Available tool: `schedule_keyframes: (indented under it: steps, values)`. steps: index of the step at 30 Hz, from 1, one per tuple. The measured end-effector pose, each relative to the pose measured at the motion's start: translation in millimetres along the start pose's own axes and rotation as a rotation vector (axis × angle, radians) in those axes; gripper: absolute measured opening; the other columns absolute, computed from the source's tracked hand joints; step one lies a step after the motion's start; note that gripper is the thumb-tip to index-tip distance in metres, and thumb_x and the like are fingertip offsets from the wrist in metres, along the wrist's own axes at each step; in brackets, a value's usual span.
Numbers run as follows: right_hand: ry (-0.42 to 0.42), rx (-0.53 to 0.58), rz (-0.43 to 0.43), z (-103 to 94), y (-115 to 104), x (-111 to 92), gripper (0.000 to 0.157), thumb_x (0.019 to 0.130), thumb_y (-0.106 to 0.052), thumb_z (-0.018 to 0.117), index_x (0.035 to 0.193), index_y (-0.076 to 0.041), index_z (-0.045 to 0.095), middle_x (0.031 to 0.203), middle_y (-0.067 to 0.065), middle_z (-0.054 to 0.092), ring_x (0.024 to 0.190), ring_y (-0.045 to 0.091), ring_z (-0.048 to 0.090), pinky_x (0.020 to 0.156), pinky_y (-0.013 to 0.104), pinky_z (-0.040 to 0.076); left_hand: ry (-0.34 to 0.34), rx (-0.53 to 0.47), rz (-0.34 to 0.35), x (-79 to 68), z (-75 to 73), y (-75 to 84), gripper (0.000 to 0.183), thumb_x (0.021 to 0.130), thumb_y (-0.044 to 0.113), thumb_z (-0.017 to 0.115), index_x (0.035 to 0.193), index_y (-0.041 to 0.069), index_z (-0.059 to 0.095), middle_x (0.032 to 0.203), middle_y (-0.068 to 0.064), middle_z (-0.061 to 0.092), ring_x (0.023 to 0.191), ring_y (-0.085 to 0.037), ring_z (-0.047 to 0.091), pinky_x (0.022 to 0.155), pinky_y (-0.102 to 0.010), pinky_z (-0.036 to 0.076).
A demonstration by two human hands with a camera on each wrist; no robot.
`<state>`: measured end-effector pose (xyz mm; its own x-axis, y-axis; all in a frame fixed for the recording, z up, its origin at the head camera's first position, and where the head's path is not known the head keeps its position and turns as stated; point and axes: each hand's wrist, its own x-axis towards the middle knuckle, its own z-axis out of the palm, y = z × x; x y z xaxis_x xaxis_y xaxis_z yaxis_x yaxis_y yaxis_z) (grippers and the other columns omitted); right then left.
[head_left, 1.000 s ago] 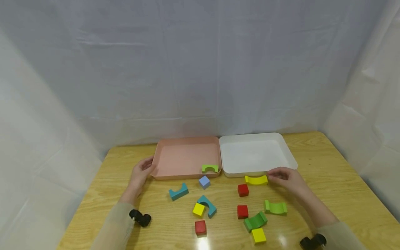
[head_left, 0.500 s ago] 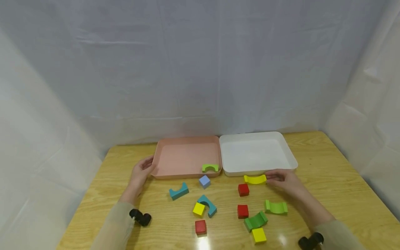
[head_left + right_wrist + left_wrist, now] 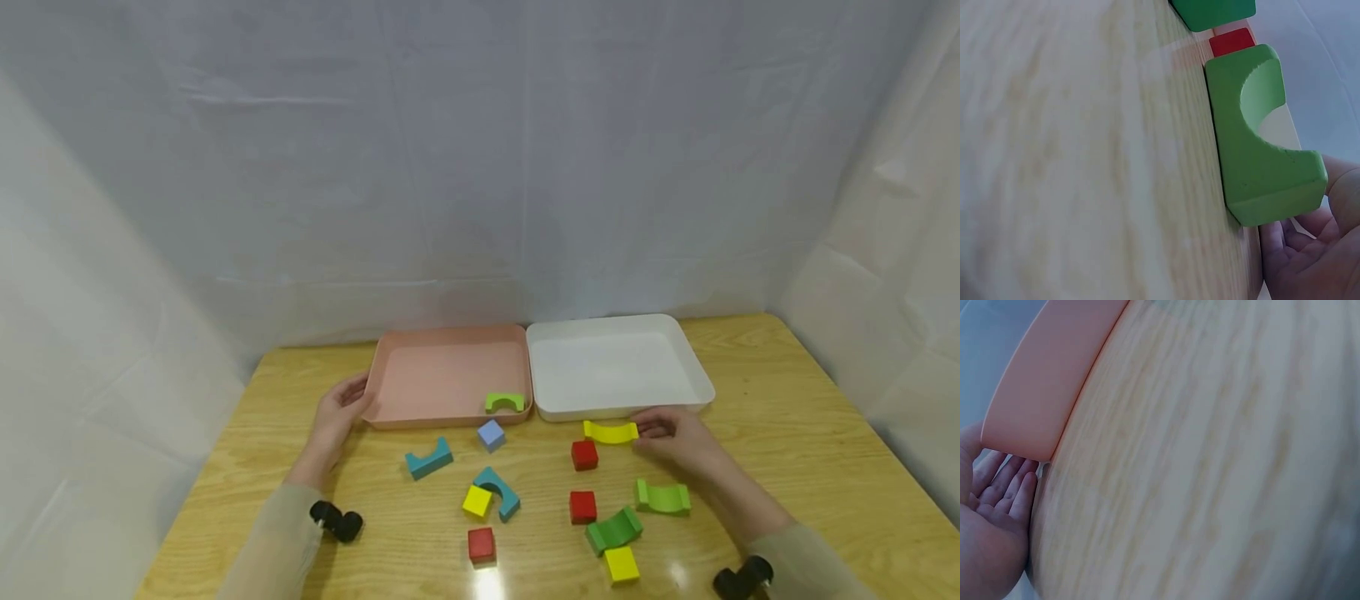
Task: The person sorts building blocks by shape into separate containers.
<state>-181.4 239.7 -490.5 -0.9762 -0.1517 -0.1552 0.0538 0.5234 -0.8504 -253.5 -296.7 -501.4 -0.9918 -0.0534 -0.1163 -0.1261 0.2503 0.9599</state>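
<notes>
At the left end of the pink tray point(image 3: 438, 375), my left hand point(image 3: 334, 421) holds the near corner, thumb at the rim and fingers along the outer wall. The left wrist view shows this hand point(image 3: 994, 519) beside the tray's corner. My right hand point(image 3: 681, 437) pinches the right end of a yellow arch block point(image 3: 610, 434), in front of the white tray point(image 3: 618, 367). A light green arch block point(image 3: 1235, 137) hides the pinch in the right wrist view, where only part of the right hand point(image 3: 1313, 262) shows. Another light green arch block point(image 3: 505, 402) lies inside the pink tray.
Scattered on the wooden table point(image 3: 405, 533) are several cubes, including a red cube point(image 3: 584, 455) and a light blue cube point(image 3: 491, 436). Teal arch blocks point(image 3: 429, 460) lie at left; a green arch block point(image 3: 615, 531) touches a yellow cube point(image 3: 621, 565). Curtains surround the table.
My right hand has shifted slightly left, its fingertips now reaching past the yellow arch block's right end. That block has slid a little left. The left hand stays put.
</notes>
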Motion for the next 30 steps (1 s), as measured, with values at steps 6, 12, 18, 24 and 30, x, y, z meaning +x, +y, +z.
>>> schedule_keyframes:
  steps: [6, 12, 18, 24, 30]
  values:
    - [0.009, -0.005, -0.01, 2.0, -2.0, 0.5, 0.039, 0.092, -0.007, 0.082, 0.126, 0.009, 0.07, 0.118, 0.022, 0.073, 0.095, 0.017, 0.067, 0.078, 0.021, 0.056, 0.001, 0.005, -0.007, 0.4, -0.5, 0.3, 0.055, 0.111, 0.014, 0.057, 0.161, 0.0, 0.04, 0.166, -0.024, 0.042, 0.151, -0.033, 0.042, 0.088, 0.001, 0.042]
    - [0.014, -0.012, -0.017, 2.6, -1.5, 0.4, 0.037, 0.092, -0.006, 0.081, 0.125, 0.008, 0.07, 0.118, 0.022, 0.072, 0.095, 0.017, 0.066, 0.078, 0.02, 0.056, 0.002, 0.002, -0.012, 0.1, 0.0, 0.8, 0.056, 0.11, 0.014, 0.058, 0.161, -0.001, 0.04, 0.166, -0.024, 0.042, 0.15, -0.033, 0.043, 0.088, 0.001, 0.042]
    - [0.016, -0.008, -0.007, 1.5, -2.0, -1.2, 0.038, 0.094, -0.009, 0.081, 0.127, 0.007, 0.069, 0.121, 0.022, 0.071, 0.096, 0.016, 0.066, 0.078, 0.02, 0.056, 0.006, 0.007, -0.001, 1.1, -0.1, 1.3, 0.055, 0.11, 0.012, 0.057, 0.16, -0.002, 0.041, 0.165, -0.025, 0.043, 0.149, -0.035, 0.043, 0.088, 0.001, 0.042]
    - [0.011, 0.021, -0.008, 0.7, -1.5, -3.7, 0.039, 0.094, -0.009, 0.08, 0.128, 0.008, 0.069, 0.121, 0.021, 0.071, 0.096, 0.016, 0.066, 0.079, 0.02, 0.056, -0.001, 0.006, 0.007, 0.7, -0.5, 1.4, 0.054, 0.111, 0.012, 0.057, 0.16, -0.003, 0.041, 0.165, -0.025, 0.042, 0.15, -0.035, 0.043, 0.088, 0.001, 0.042]
    - [0.009, 0.041, 0.002, 0.0, -0.3, -4.9, 0.038, 0.094, -0.011, 0.081, 0.127, 0.006, 0.07, 0.12, 0.019, 0.071, 0.095, 0.014, 0.065, 0.079, 0.02, 0.056, -0.003, 0.014, 0.005, 0.7, 0.3, 0.6, 0.055, 0.11, 0.013, 0.058, 0.16, -0.002, 0.041, 0.165, -0.025, 0.042, 0.15, -0.035, 0.043, 0.088, 0.001, 0.042]
